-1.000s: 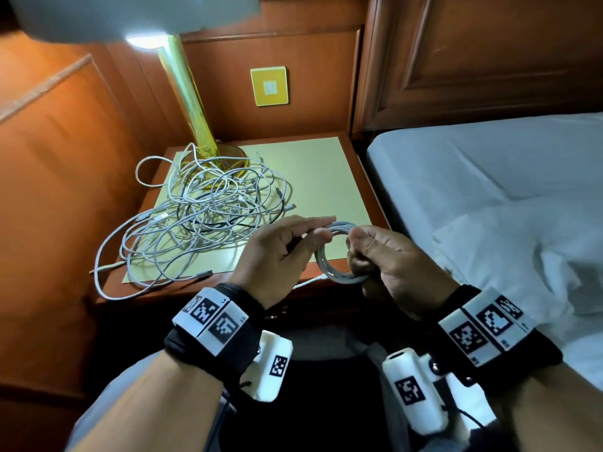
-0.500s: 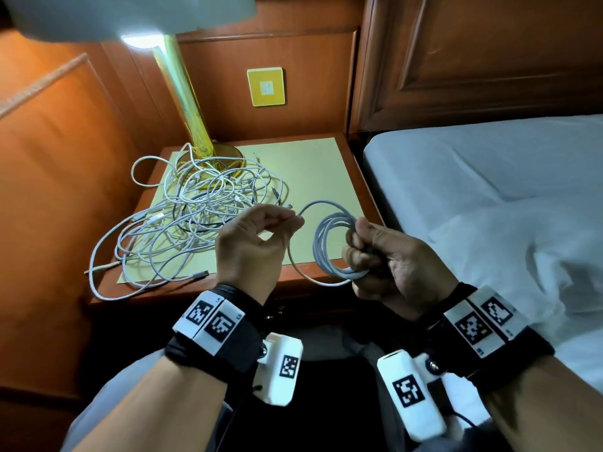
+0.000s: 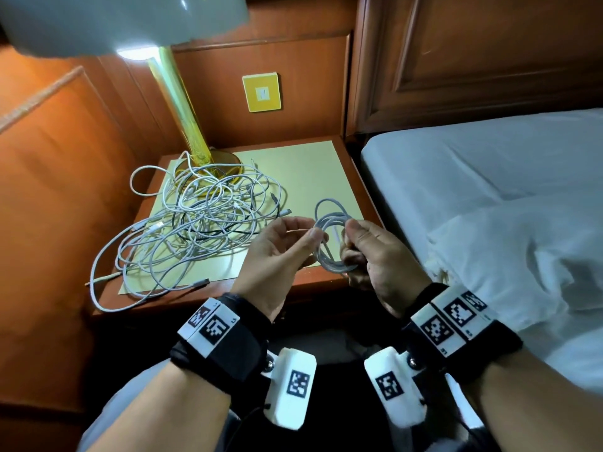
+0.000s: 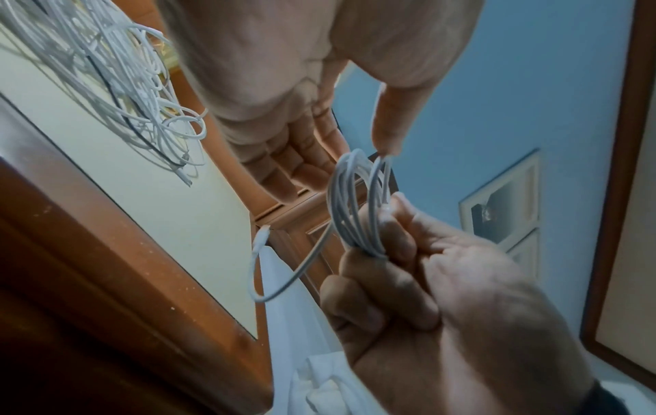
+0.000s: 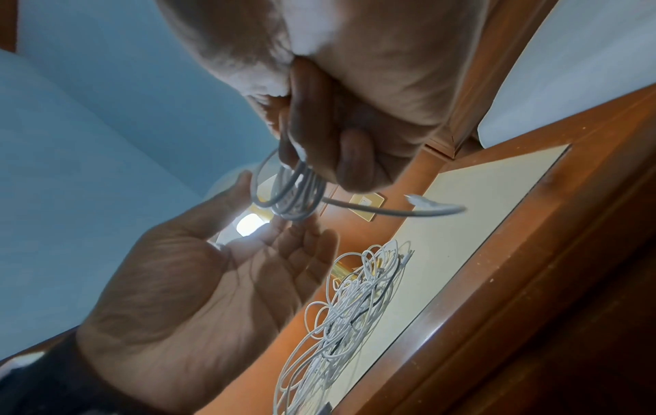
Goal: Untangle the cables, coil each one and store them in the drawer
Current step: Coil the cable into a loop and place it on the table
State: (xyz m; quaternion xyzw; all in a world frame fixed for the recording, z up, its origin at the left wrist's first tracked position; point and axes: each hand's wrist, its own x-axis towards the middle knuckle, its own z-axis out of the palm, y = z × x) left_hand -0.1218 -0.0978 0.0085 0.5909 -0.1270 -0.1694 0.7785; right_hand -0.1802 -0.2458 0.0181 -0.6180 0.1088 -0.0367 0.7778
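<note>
Gripping the coil (image 3: 331, 238) beside the tangle (image 3: 195, 216), the right hand (image 3: 375, 256) holds; the left hand (image 3: 277, 252), now released, has added another loop; only the tail remains.

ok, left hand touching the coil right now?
Touching. The left wrist view shows the left hand's thumb tip resting on top of the coil; its fingers lie open behind, while the right hand grips the coil.

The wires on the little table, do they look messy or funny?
Yes. The cable tangle is a knotted heap, and one loop hangs over the nightstand's front edge. The right hand holds a neat coiled cable, but its loose end dangles free.
</note>
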